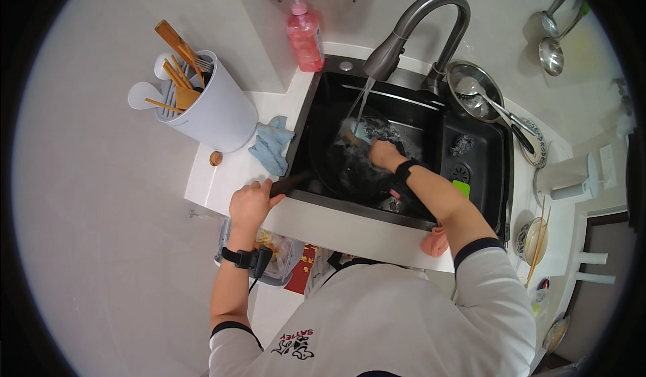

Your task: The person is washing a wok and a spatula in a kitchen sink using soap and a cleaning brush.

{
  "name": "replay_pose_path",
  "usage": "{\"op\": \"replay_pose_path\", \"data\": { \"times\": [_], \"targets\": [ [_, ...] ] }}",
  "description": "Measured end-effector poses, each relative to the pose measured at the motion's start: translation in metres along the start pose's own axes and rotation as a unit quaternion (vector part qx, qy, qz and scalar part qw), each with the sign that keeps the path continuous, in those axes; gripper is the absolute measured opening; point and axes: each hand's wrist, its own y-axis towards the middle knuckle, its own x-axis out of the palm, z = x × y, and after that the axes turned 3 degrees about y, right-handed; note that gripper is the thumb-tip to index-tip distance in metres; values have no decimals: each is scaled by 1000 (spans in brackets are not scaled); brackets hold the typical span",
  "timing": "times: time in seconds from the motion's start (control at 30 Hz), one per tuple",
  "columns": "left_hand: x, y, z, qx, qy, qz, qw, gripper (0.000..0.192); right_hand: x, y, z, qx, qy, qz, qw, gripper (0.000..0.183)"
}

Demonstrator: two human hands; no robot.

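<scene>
My left hand grips the dark handle of a black pan that rests in the black sink. Inside the pan, my right hand is closed around a light-blue cloth or sponge; my fingers hide part of it. Running water falls from the grey gooseneck faucet into the pan close to that hand. Suds and ripples cover the pan's bottom.
Left of the sink stand a utensil holder, a blue rag and a pink soap bottle. A steel bowl with a ladle, a patterned bowl with chopsticks, and an orange cloth lie around its right side.
</scene>
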Motion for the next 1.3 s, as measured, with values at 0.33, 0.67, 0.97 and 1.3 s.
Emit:
{"op": "replay_pose_path", "data": {
  "times": [0.33, 0.67, 0.97, 1.3],
  "targets": [
    [5, -4, 0, -14, 4, -4, 1000, 40, -54, -68, -56, 36, 565, -352, 746, 48],
    [-12, 8, -19, 5, -38, -98, 994, 37, -67, -100, 2, -108, -262, -175, 943, 23],
    [-6, -1, -35, -207, -743, -512, 379, 30, -54, -111, 47, -34, 139, -157, 977, 29],
    [-23, -22, -2, -271, -866, -419, -9, 43, -72, -151, 44, 100, 336, -130, 927, 30]
  ]
}}
